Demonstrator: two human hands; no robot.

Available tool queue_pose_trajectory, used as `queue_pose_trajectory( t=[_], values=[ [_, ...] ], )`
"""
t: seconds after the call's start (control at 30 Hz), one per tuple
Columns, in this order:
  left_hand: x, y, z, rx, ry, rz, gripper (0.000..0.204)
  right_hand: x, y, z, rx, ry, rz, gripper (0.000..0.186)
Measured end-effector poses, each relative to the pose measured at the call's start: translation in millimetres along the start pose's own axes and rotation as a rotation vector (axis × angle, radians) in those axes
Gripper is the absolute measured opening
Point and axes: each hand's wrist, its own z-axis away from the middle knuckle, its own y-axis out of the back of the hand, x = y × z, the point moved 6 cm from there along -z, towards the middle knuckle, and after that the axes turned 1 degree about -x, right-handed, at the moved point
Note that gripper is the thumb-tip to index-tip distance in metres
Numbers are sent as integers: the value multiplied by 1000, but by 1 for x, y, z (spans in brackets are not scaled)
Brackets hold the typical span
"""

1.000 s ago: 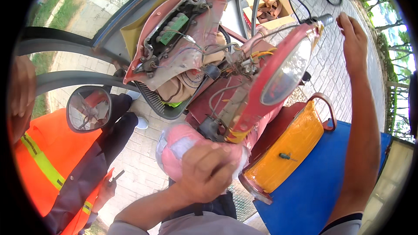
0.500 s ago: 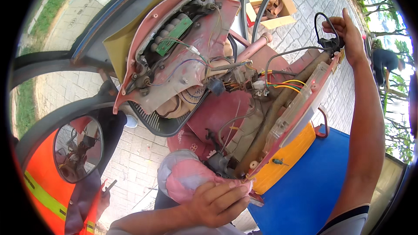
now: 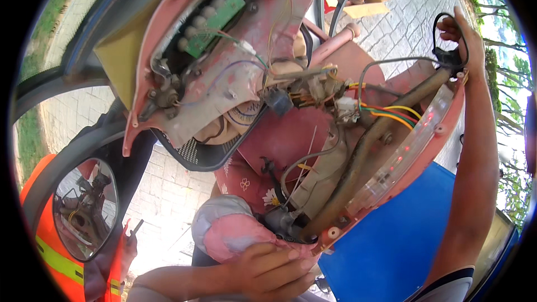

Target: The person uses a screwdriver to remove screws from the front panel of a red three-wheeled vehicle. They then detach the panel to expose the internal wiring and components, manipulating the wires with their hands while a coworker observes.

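Observation:
A pinkish-red body panel (image 3: 417, 170), with a clear light strip (image 3: 380, 184) showing red spots of light, slants across the right side. Its lower end is gripped by my left hand (image 3: 268, 274), fingers together along the edge, next to a pink-and-grey padded cloth cover (image 3: 229, 235). At the upper end, my right hand (image 3: 470, 42) sits behind a black lever fitting (image 3: 447, 59), thumb raised and apart from loosely bent fingers; the panel end rests near its wrist. A brown metal tube (image 3: 358, 162) runs behind the panel, alongside yellow, green and orange wires (image 3: 391, 114).
Another red shell (image 3: 224, 78) with a green circuit board (image 3: 215, 25) lies opened at upper left. A round mirror (image 3: 85, 210) and a person in an orange vest (image 3: 47, 229) are at left. A blue board (image 3: 391, 235) lies below the panel; a cardboard box (image 3: 372, 0) stands behind.
The panel has tipped outward, and red lights now show in its strip. The yellow piece below it is out of sight. My right hand has shifted slightly right and the view has moved closer.

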Motion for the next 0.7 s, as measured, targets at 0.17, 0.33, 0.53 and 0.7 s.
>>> queue_pose_trajectory(
  t=[0.17,0.33,0.53,0.7],
  values=[
    [-40,48,-41,66,304,111,25,4,5,-4,29,1,-2,72],
    [-141,24,-67,-40,770,526,28,-2,0,-2,41,22,-2,70],
    [-165,-14,-84,-223,842,723,26,-3,3,5,88,5,18,60],
    [-170,-18,-110,-372,758,619,26,-12,-3,12,106,13,20,57]
  ],
)
